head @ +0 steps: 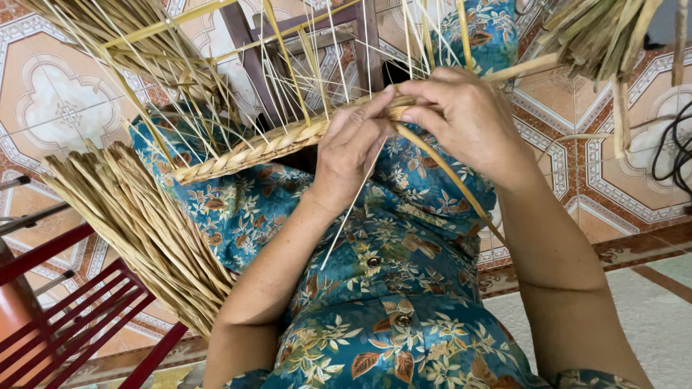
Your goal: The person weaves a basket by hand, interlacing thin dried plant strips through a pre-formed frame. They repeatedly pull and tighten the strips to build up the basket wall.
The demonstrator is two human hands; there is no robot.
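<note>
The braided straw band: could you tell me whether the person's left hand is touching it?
Touching. The head view shows the left hand with fingertips pressed on the end of the braided straw band, right beside the right hand.

Both forearms reached forward, bare to the elbow. The left hand (351, 148) and right hand (461, 119) met side by side, backs up, fingers curled and pinched shut, thumbs pressed toward the fingertips.

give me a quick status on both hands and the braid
Left hand and right hand both pinching the braided straw band at its working end. Loose straw strands fan upward. Nothing blocking.
</note>
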